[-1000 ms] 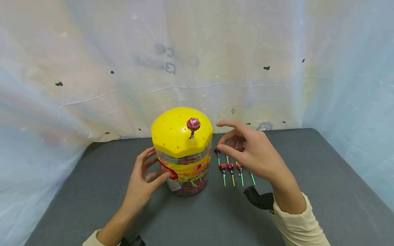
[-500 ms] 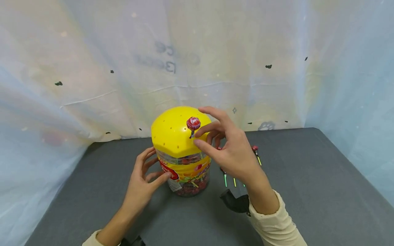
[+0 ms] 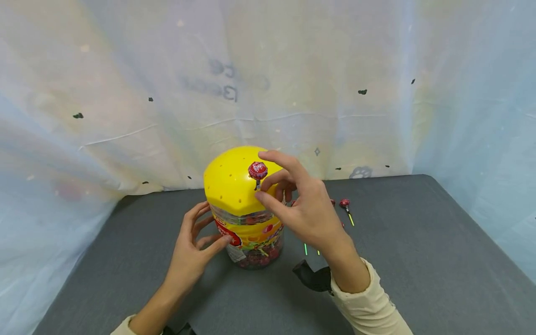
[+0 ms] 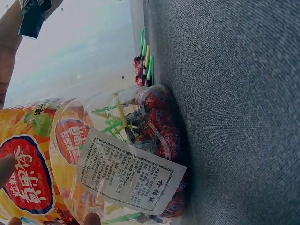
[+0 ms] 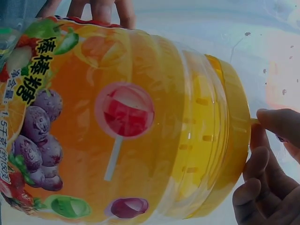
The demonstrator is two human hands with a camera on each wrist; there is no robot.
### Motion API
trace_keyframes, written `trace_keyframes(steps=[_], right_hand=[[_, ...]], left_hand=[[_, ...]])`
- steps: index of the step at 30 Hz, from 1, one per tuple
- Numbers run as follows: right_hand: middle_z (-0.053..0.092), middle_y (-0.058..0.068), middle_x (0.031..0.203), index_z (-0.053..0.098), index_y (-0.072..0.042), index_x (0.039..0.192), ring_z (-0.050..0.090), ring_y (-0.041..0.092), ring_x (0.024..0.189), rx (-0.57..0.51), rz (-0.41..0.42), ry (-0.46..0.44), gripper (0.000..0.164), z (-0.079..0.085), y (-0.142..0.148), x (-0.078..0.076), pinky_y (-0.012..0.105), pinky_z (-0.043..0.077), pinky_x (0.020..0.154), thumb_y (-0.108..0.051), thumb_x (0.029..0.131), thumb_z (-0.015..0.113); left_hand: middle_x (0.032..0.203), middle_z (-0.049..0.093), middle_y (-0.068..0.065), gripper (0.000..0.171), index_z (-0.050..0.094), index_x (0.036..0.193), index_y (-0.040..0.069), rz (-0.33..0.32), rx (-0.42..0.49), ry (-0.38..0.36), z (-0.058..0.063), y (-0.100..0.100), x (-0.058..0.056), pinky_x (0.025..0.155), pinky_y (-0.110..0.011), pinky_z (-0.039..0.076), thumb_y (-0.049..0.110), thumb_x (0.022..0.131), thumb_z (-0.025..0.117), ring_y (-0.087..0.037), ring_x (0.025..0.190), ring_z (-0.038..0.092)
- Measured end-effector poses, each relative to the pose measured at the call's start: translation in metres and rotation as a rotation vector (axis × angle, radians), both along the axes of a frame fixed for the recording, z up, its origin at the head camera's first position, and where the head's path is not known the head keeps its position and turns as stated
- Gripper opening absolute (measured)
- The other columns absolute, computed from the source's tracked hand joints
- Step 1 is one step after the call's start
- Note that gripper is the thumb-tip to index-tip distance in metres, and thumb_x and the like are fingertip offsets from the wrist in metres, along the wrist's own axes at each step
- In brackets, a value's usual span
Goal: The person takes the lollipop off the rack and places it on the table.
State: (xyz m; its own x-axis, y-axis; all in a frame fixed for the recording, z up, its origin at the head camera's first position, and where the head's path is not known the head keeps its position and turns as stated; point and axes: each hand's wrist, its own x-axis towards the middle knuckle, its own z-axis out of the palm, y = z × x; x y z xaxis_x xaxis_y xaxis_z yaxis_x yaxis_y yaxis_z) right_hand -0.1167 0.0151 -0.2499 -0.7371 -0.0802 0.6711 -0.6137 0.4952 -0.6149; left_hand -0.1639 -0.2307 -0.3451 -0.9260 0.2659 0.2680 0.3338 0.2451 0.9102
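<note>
A clear plastic candy jar with a yellow domed, holed lid stands upright on the table. My left hand holds its left side, thumb in front and fingers behind. Wrapped lollipops show through the jar's clear lower part in the left wrist view. One red-wrapped lollipop stands head up on the lid. My right hand pinches its stick low down, between thumb and index finger. In the right wrist view the yellow stick shows between those fingertips, right at the lid.
More lollipops lie on the grey table right of the jar, mostly hidden behind my right hand; one lollipop shows beyond it. A pale, patterned curtain hangs behind and at both sides.
My right hand has moved left from above the loose lollipops to the one on the lid and now pinches its stick. That lollipop has shifted slightly left. The left hand stays on the jar.
</note>
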Motion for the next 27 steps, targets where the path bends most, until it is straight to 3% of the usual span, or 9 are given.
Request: trace_keyframes(steps=[18,27], right_hand=[[0.072,-0.001,0.096,0.051,-0.022,0.138,0.053,0.007,0.068,-0.011,-0.008,0.094,0.056,-0.0023,-0.0029,-0.0009,0.024,0.045,0.054,-0.011,0.089,0.075],[0.072,0.004,0.096,0.05,-0.013,0.138,0.054,0.007,0.065,-0.119,-0.028,0.209,0.056,-0.0028,-0.0045,0.0001,0.022,0.045,0.053,-0.005,0.087,0.075]], left_hand=[[0.155,0.029,-0.001,0.082,0.027,0.153,0.026,-0.005,0.0,0.003,0.0015,0.0003,0.0,0.09,-0.02,0.055,0.011,0.089,0.075,-0.027,0.137,0.041],[0.155,0.029,-0.002,0.082,0.027,0.153,0.025,-0.002,-0.004,-0.002,0.002,0.0001,0.0006,0.09,-0.019,0.055,0.011,0.089,0.075,-0.028,0.137,0.041]])
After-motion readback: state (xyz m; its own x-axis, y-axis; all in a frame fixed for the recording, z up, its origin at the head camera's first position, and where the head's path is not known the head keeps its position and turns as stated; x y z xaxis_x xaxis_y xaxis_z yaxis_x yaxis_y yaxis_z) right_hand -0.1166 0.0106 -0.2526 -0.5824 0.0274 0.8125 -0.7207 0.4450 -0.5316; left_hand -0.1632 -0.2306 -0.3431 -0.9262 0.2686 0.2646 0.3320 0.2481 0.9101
